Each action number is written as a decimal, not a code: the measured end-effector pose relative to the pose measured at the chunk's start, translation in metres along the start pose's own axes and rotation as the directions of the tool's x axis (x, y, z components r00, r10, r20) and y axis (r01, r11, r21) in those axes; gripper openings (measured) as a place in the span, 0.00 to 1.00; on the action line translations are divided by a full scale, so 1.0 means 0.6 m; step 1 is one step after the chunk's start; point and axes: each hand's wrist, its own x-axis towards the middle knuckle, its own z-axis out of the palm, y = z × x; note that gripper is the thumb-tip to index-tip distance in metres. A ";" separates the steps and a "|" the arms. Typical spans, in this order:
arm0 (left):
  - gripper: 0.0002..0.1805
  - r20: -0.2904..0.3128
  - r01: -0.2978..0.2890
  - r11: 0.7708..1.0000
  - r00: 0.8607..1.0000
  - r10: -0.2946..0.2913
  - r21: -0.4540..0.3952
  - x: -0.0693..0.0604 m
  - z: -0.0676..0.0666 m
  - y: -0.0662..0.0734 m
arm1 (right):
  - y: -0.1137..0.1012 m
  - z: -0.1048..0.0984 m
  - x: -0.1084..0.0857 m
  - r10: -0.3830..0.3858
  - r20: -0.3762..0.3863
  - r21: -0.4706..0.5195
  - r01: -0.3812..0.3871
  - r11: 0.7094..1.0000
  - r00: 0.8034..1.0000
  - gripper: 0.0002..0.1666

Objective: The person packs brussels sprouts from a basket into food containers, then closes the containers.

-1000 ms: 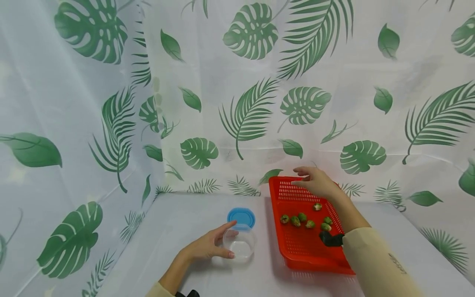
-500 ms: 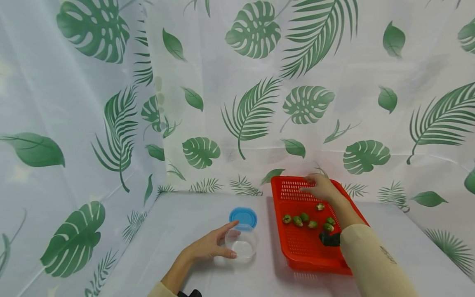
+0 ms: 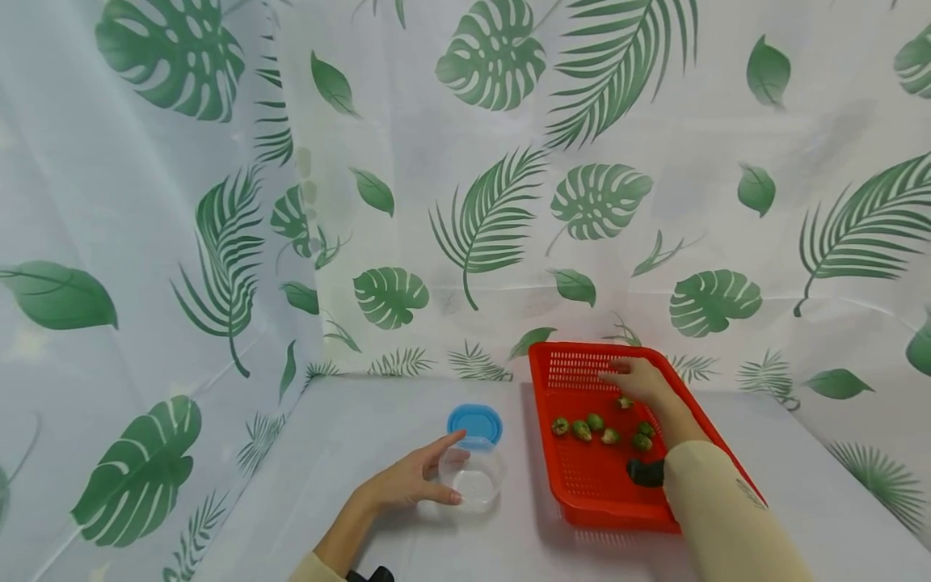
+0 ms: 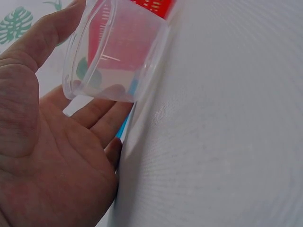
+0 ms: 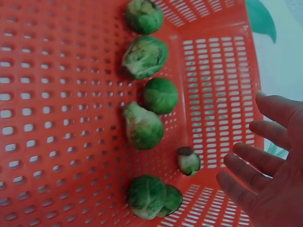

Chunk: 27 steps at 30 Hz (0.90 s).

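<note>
My left hand (image 3: 410, 481) holds a small clear plastic container (image 3: 474, 483) at its left side, thumb on the near side and fingers round the far side. The left wrist view shows the container (image 4: 118, 52) between thumb and fingers, away from the palm. My right hand (image 3: 640, 381) hovers over the far right part of a red perforated basket (image 3: 604, 512), with nothing in it. Several Brussels sprouts (image 3: 581, 430) lie in the basket. In the right wrist view the right hand's fingers (image 5: 258, 158) are spread and apart from the nearest sprout (image 5: 189, 161).
A round blue lid (image 3: 474, 423) lies flat just behind the container. The basket stands right of the container on a white table (image 3: 349, 420). Leaf-printed white sheets (image 3: 465, 242) hang behind and on the left side.
My right hand has moved from above the basket's far rim, slightly right and down, toward the sprouts. My left hand and the container have stayed in place.
</note>
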 end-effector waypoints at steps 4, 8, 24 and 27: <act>0.54 -0.001 -0.002 1.000 1.000 0.002 -0.011 -0.001 -0.001 0.002 | 0.002 -0.001 -0.001 0.002 0.000 0.000 -0.002 1.000 1.000 0.40; 0.54 0.007 0.002 1.000 1.000 -0.001 -0.023 -0.001 -0.001 0.002 | 0.005 -0.001 -0.006 0.018 0.040 0.002 -0.018 1.000 0.999 0.39; 0.54 -0.001 0.020 0.999 1.000 -0.020 -0.039 0.001 0.000 0.000 | 0.031 0.004 0.000 0.030 0.165 -0.035 -0.025 0.999 0.986 0.39; 0.54 -0.004 0.021 0.999 1.000 -0.021 -0.027 0.001 0.000 0.000 | 0.034 0.007 -0.001 0.069 0.194 -0.027 -0.065 0.998 0.979 0.43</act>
